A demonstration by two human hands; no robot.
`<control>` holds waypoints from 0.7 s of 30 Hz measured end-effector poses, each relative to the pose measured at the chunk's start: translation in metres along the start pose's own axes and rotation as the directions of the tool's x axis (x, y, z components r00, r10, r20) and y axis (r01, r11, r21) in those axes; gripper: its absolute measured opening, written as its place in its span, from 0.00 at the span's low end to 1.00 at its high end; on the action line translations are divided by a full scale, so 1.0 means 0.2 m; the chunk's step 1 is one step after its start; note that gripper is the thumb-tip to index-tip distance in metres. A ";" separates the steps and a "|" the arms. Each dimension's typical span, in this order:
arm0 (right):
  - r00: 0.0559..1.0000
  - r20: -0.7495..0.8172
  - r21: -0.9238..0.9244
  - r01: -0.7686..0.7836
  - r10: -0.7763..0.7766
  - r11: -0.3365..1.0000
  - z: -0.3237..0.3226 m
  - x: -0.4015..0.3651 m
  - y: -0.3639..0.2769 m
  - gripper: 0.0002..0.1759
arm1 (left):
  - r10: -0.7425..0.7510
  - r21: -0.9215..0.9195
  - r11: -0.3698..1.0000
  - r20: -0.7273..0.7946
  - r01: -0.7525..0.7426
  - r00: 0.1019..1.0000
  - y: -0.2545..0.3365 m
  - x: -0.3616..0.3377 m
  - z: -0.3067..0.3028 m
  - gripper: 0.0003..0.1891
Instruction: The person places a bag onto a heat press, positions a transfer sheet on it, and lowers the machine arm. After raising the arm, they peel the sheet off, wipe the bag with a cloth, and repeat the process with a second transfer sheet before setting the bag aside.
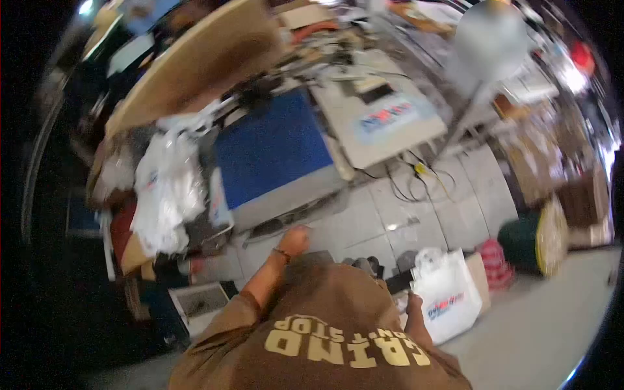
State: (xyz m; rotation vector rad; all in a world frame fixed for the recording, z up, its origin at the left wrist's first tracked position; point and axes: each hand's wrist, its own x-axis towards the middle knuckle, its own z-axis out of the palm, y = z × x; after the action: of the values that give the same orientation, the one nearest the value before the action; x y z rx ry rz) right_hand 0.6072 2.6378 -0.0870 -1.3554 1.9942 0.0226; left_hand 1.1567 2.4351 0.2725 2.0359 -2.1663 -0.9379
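My left hand (297, 241), with a dark bracelet at the wrist, hangs in front of my body with its fingers curled in; nothing shows in it. Beyond it is a blue panel (273, 149) on a low, light-coloured base. At my right side, my right hand (414, 303) hangs low beside a white bag (450, 305) with red and blue print. It overlaps the bag's near edge in this view, and its fingers are too blurred to make out.
White plastic bags (170, 192) lie heaped to the left. A pale printed board (383, 117) lies behind the blue panel. Dark cables (416, 185) trail over the tiled floor (364, 218). A green roll-like object (530, 240) and cardboard boxes (539, 153) stand at right.
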 end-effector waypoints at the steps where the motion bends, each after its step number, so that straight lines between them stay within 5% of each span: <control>1: 0.993 0.045 0.280 -0.114 0.106 0.953 -0.16 -0.02 -0.20 0.20 | -0.057 -0.024 0.998 -0.044 0.056 0.997 -0.06 -0.04 0.01 0.21; 2: 0.974 0.090 0.507 -0.225 0.209 0.832 -0.33 -0.04 -0.40 0.21 | -0.005 -0.190 0.982 -0.003 0.004 1.000 -0.13 -0.08 0.03 0.17; 3: 0.982 0.097 0.479 -0.188 0.161 0.858 -0.40 0.01 -0.49 0.21 | 0.064 -0.350 0.935 0.022 -0.053 0.998 -0.19 -0.12 0.04 0.14; 4: 0.998 0.040 0.192 0.030 -0.038 0.981 -0.40 0.10 -0.46 0.26 | 0.022 -0.366 0.930 -0.014 -0.025 1.000 -0.23 -0.17 -0.02 0.14; 5: 0.969 0.036 -0.115 0.247 -0.245 0.962 -0.41 0.20 -0.46 0.31 | 0.024 -0.291 0.957 0.044 -0.010 0.999 -0.29 -0.23 -0.10 0.12; 6: 0.959 0.079 -0.074 0.277 -0.271 0.958 -0.47 0.27 -0.53 0.34 | 0.028 -0.212 0.977 0.105 -0.005 0.994 -0.35 -0.27 -0.20 0.12; 7: 0.981 0.181 0.312 -0.126 0.071 0.942 -0.71 0.19 -0.86 0.33 | -0.031 -0.502 0.862 0.088 0.071 0.996 -0.54 -0.40 -0.39 0.12; 8: 0.990 0.127 0.249 0.036 -0.069 0.968 -0.74 0.22 -0.90 0.33 | -0.053 -0.734 0.669 0.104 0.112 0.993 -0.68 -0.50 -0.56 0.12; 10: 0.971 0.074 0.169 0.214 -0.229 0.962 -0.83 0.25 -1.07 0.33 | -0.259 -0.385 0.910 -0.245 0.152 0.934 -0.80 -0.66 -0.90 0.12; 12: 0.973 0.221 0.395 -0.022 -0.071 0.919 -1.00 0.17 -1.36 0.34 | -0.529 -0.391 0.847 -0.568 0.360 0.630 -1.08 -0.72 -1.10 0.10; 13: 0.974 0.212 0.389 -0.009 -0.080 0.921 -1.05 0.14 -1.49 0.34 | -0.472 -0.355 0.879 -0.742 0.318 0.475 -1.20 -0.76 -1.19 0.09; 14: 0.945 0.263 0.335 0.102 -0.197 0.937 -1.10 0.12 -1.62 0.32 | -0.525 -0.380 0.835 -0.767 0.399 0.369 -1.33 -0.80 -1.29 0.10; 15: 0.900 0.315 0.285 0.212 -0.300 0.935 -1.16 0.09 -1.75 0.29 | -0.421 -0.252 0.832 -0.867 0.494 0.266 -1.39 -0.84 -1.38 0.13; 16: 0.897 0.401 0.020 0.197 -0.189 0.980 -1.23 0.07 -1.95 0.25 | -0.438 -0.241 0.764 -0.875 0.599 0.206 -1.51 -0.86 -1.44 0.17; 18: 0.843 0.438 0.141 0.277 -0.311 0.950 -1.34 -0.03 -2.25 0.23 | -0.518 -0.282 0.674 -0.840 0.682 0.164 -1.68 -0.90 -1.51 0.30; 19: 0.765 0.469 0.270 0.353 -0.442 0.896 -1.39 -0.10 -2.42 0.21 | -0.530 -0.177 0.589 -0.821 0.788 0.212 -1.88 -0.90 -1.48 0.36; 21: 0.767 0.470 0.298 0.328 -0.437 0.896 -1.51 -0.26 -2.76 0.14 | -0.717 -0.223 0.504 -0.647 0.835 0.260 -1.95 -0.90 -1.46 0.39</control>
State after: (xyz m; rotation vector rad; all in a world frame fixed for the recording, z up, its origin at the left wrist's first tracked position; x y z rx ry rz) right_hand 0.9040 2.3150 0.3665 -1.4164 1.2009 0.0039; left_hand 1.6543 2.4950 0.4105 2.9283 -0.7516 0.1458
